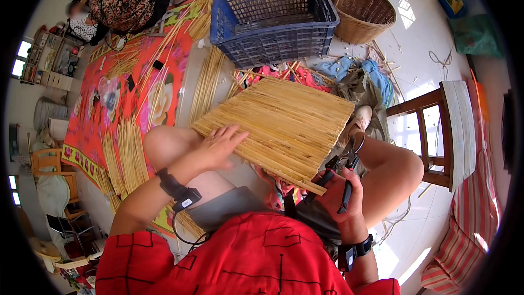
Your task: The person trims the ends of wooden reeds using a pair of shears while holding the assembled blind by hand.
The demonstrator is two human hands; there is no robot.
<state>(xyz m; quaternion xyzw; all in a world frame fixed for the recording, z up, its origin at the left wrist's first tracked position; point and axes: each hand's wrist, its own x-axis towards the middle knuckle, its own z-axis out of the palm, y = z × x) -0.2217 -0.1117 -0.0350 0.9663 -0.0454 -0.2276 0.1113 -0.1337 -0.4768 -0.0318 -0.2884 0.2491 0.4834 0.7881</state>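
A stiff mat of yellow reed stalks (284, 125), laid side by side, rests slanted across my lap and between my knees. My left hand (221, 146) lies on its near left edge, fingers stretched out over the stalks. At the mat's near right corner, my right hand (341, 191) grips pliers with black handles (347, 194). The handles are spread apart, and the dark metal head points away beside the mat's right edge. Whether the jaws touch a stalk I cannot tell.
Beyond the mat stand a blue plastic crate (273, 43) and a wicker basket (365, 16). Bundles of stalks (131, 150) lie on a red floral floor mat (90, 125) at left. A wooden stool (456, 136) stands at right. Another person (123, 3) sits at far left.
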